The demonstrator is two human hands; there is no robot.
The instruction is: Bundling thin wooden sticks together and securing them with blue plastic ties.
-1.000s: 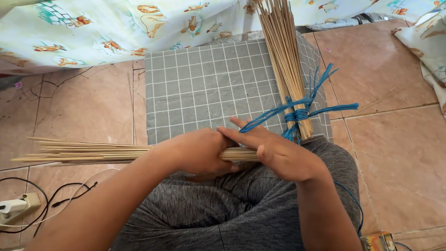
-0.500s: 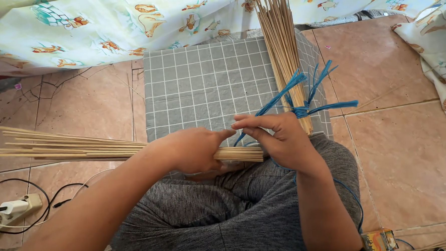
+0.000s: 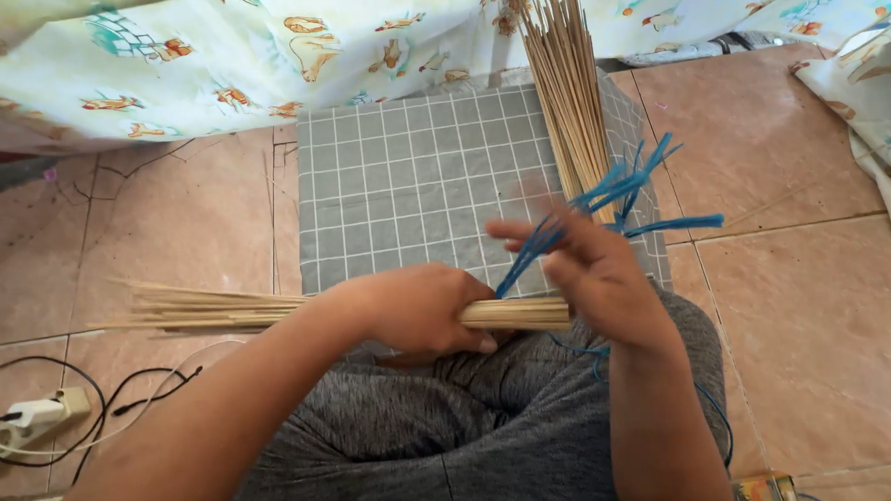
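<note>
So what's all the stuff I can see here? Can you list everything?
stick bundle in hand: one, tan, lying crosswise over the lap
tied stick bundle: one, tan, on the mat, pointing away
blue strips: several, blue, at the tied bundle and in the right hand
checked mat: one, grey with white lines, on the floor
printed cloth: pale with animal pictures, along the top
power strip: one, white, bottom left, with cables
floor tiles: pinkish brown
left hand: grips the bundle
right hand: pulls a blue strip

arms: 2, bare, no sleeves | legs: heathered grey stretch trousers (image 3: 453, 430)
</note>
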